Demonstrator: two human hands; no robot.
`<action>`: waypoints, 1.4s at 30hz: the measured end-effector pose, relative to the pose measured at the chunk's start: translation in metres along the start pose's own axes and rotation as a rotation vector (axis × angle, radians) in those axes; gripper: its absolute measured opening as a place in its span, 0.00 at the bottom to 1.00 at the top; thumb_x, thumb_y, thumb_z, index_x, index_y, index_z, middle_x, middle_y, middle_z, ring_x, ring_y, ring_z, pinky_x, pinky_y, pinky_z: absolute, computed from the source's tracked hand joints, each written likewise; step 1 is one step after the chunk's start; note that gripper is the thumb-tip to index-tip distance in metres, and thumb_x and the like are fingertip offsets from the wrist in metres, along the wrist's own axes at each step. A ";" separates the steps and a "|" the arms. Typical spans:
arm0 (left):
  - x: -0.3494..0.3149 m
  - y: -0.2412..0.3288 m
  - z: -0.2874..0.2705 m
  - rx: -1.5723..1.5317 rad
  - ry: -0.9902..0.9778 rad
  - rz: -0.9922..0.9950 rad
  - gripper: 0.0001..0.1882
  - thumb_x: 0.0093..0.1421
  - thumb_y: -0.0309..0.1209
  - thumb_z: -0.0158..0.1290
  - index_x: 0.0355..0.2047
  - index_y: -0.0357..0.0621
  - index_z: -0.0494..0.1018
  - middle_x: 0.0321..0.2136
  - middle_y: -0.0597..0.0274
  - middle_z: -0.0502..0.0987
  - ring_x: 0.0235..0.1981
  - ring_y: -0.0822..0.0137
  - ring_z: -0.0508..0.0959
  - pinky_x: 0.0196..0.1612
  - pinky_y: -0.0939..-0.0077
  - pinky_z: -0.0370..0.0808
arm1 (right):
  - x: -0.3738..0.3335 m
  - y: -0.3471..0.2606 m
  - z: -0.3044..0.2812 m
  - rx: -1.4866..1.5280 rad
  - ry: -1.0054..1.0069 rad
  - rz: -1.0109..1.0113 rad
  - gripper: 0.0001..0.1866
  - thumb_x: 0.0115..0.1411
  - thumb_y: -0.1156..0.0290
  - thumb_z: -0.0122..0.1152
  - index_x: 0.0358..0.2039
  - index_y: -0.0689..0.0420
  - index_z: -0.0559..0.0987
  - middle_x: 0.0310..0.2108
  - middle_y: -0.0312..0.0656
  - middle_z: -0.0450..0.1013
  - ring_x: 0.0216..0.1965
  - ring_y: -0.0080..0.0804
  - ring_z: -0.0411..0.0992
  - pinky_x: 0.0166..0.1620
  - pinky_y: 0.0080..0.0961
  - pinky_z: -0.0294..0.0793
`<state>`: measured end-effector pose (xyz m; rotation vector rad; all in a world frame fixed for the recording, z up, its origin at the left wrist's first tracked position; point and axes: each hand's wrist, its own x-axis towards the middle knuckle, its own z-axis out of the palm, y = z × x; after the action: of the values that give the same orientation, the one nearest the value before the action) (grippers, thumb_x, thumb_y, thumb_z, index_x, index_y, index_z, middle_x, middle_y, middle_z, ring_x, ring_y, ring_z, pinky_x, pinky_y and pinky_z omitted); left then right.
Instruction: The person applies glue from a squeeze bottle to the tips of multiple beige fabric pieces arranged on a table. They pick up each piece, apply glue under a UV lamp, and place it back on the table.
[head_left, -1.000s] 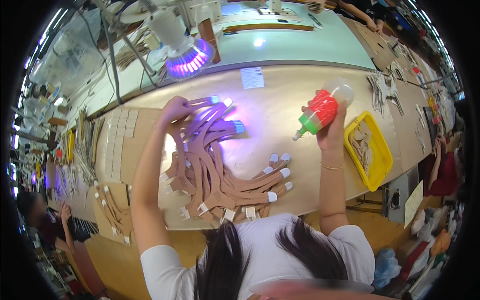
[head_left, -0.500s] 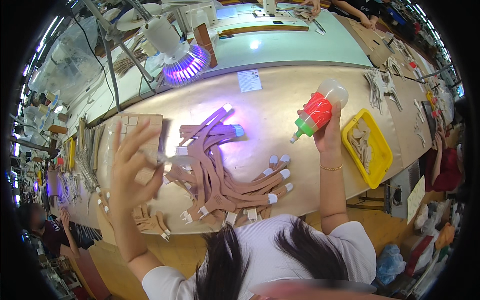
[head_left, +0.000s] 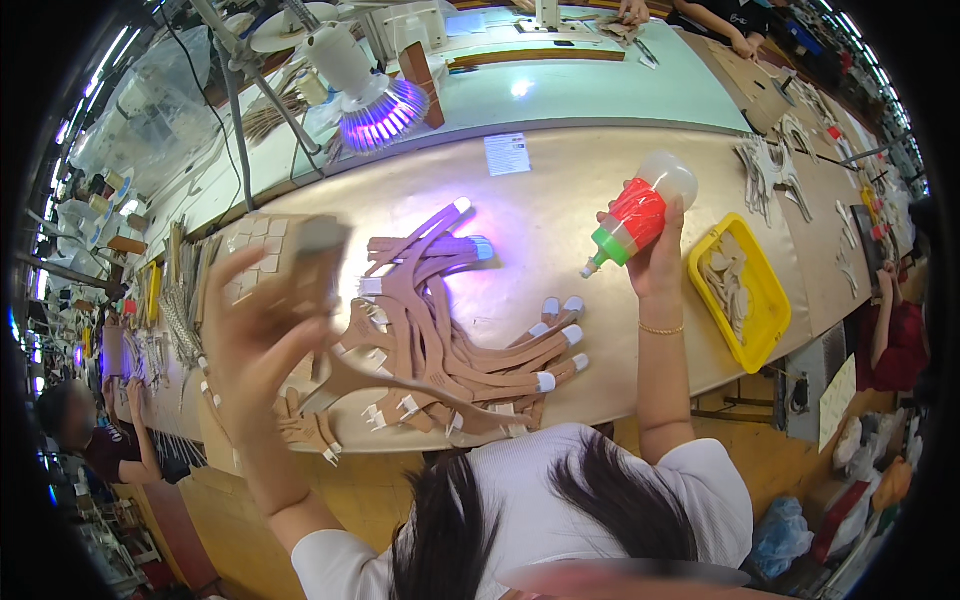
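Observation:
My right hand (head_left: 662, 262) is wrapped round a clear squeeze bottle (head_left: 637, 216) with a red band and green cap. The bottle tilts, its nozzle down and to the left above the table. My left hand (head_left: 262, 345) is raised at the left, smeared by motion, so its grip does not show. By its fingertips is a blurred dark grey thing (head_left: 322, 240) that I cannot make out. A blurred tan strap (head_left: 385, 382) stretches from beside that hand over a pile of tan straps (head_left: 435, 340) with white ends.
A yellow tray (head_left: 745, 350) of small tan pieces sits right of my right hand. A lit lamp (head_left: 385, 115) hangs over the back left. A printed paper (head_left: 508, 154) lies behind the pile; a board of pale squares (head_left: 255, 262) lies left. Other people work around the table.
My left hand's thumb-and-finger ring has given way to a blurred, spread shape. A tan strap now stretches beside it, and a dark grey blur shows by its fingertips. My right hand still holds the bottle.

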<state>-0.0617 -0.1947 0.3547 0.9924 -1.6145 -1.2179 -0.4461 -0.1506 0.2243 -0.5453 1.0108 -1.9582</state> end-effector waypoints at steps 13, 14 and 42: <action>0.157 -0.193 0.070 0.063 -0.142 -0.084 0.17 0.56 0.23 0.56 0.47 0.36 0.72 0.32 0.61 0.76 0.30 0.74 0.77 0.31 0.82 0.74 | 0.021 -0.010 -0.024 0.012 0.155 0.037 0.39 0.56 0.36 0.49 0.51 0.61 0.66 0.39 0.44 0.71 0.39 0.35 0.73 0.45 0.38 0.77; 0.158 -0.193 0.073 0.062 -0.113 -0.103 0.17 0.56 0.24 0.56 0.47 0.36 0.72 0.32 0.60 0.76 0.30 0.74 0.77 0.31 0.82 0.74 | 0.025 -0.005 -0.022 0.009 0.133 0.032 0.39 0.56 0.36 0.49 0.51 0.61 0.66 0.38 0.44 0.71 0.39 0.35 0.74 0.45 0.38 0.77; 0.104 -0.130 0.066 0.967 -0.039 1.143 0.17 0.50 0.23 0.56 0.42 0.48 0.76 0.38 0.55 0.77 0.28 0.69 0.79 0.23 0.82 0.73 | 0.053 0.047 0.000 -0.042 0.121 0.128 0.38 0.57 0.37 0.47 0.49 0.63 0.68 0.34 0.47 0.73 0.35 0.40 0.75 0.38 0.34 0.78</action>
<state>-0.1440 -0.3001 0.2358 0.3456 -2.3033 0.3655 -0.4523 -0.2099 0.1858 -0.3799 1.1365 -1.8780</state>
